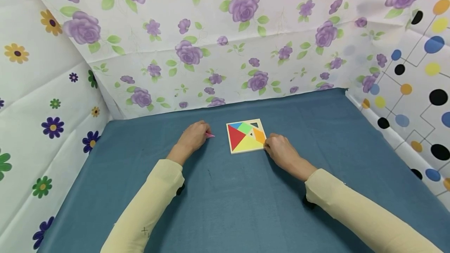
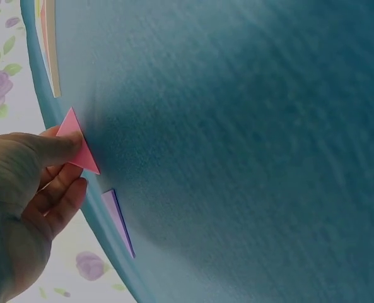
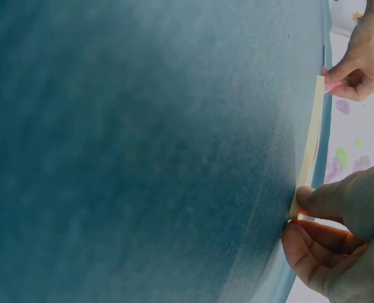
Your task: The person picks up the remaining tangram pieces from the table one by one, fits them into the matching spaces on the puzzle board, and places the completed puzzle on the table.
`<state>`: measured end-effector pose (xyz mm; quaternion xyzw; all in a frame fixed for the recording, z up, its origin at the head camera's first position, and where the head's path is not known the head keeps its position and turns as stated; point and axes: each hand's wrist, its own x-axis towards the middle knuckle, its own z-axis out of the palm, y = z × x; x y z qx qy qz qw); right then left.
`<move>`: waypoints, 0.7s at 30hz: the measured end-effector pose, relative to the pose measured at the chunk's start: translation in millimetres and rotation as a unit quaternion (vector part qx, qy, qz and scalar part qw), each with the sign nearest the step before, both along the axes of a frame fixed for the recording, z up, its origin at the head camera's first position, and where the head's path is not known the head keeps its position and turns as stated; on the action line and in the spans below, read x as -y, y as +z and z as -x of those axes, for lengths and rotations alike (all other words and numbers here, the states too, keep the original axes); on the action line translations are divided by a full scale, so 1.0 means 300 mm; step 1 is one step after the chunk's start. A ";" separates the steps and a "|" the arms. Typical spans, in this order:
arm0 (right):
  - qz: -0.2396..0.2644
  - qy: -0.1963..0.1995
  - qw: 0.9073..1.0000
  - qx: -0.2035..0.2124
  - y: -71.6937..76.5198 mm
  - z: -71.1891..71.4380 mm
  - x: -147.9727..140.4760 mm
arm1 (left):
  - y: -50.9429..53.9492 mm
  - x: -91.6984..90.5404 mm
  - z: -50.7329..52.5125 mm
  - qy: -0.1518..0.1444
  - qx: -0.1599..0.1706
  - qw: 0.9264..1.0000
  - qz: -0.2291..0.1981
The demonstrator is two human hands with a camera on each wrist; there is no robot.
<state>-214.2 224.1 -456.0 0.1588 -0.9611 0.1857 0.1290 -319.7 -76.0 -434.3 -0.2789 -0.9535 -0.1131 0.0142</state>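
Observation:
My left hand (image 1: 193, 136) pinches a pink triangle (image 1: 209, 135) between thumb and fingers, to the left of a square wooden tray (image 1: 248, 151). Within the tray lie red (image 1: 234, 136), blue, green, yellow (image 1: 249, 144) and orange (image 1: 259, 135) pieces, with dark gaps at the upper right and near the middle. My right hand (image 1: 281, 150) grips the tray's right edge near its lower corner. A purple piece (image 2: 119, 222) lies on the cloth beside the left hand (image 2: 32, 196) in the left wrist view.
A blue cloth (image 1: 228, 206) covers the table. Behind it hangs a white sheet with purple roses (image 1: 188, 52); flowered cloth stands at the left and dotted cloth (image 1: 415, 89) at the right.

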 end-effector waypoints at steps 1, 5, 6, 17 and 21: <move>-0.001 0.000 1.000 0.000 0.001 0.001 0.000 | 0.001 0.000 0.000 -0.003 -0.003 1.000 0.001; -0.002 0.000 1.000 0.004 0.003 0.003 0.000 | 0.005 0.001 -0.001 -0.008 -0.015 1.000 0.009; -0.001 0.000 1.000 0.005 0.003 0.003 0.000 | 0.006 0.001 -0.001 -0.007 -0.018 1.000 0.010; 0.004 0.001 1.000 0.011 0.000 0.004 0.000 | 0.016 0.004 -0.005 -0.016 -0.016 1.000 0.009; 0.003 0.002 1.000 0.008 0.000 0.004 -0.001 | 0.026 0.008 -0.003 -0.015 -0.004 1.000 0.010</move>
